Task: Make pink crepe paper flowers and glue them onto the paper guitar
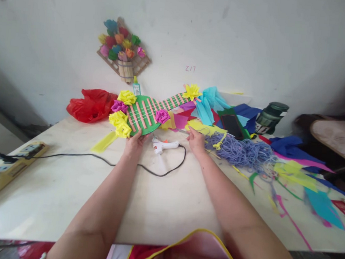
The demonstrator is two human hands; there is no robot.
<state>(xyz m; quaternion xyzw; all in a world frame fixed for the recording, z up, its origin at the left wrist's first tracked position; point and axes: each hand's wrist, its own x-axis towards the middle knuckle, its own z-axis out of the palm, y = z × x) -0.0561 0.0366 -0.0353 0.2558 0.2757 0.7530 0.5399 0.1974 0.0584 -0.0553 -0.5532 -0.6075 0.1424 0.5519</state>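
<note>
A green paper guitar [145, 114] with pink strips and yellow and magenta paper flowers lies at the far side of the pale table [160, 193]. My left hand [134, 142] grips its lower rim, fingers closed on the edge. My right hand [196, 141] reaches to the right of it, fingers closed around something thin that I cannot make out, beside yellow paper scraps [204, 127]. Between the hands lies a white glue gun [164, 145] with a black cord [168, 170].
A power strip [20, 157] sits at the left table edge. A red plastic bag [91, 104] lies at the back left. Lilac yarn [240, 151], coloured paper scraps [296, 174], a dark phone [232, 126] and a dark jar [271, 116] crowd the right side. A paper flower decoration [122, 49] hangs on the wall.
</note>
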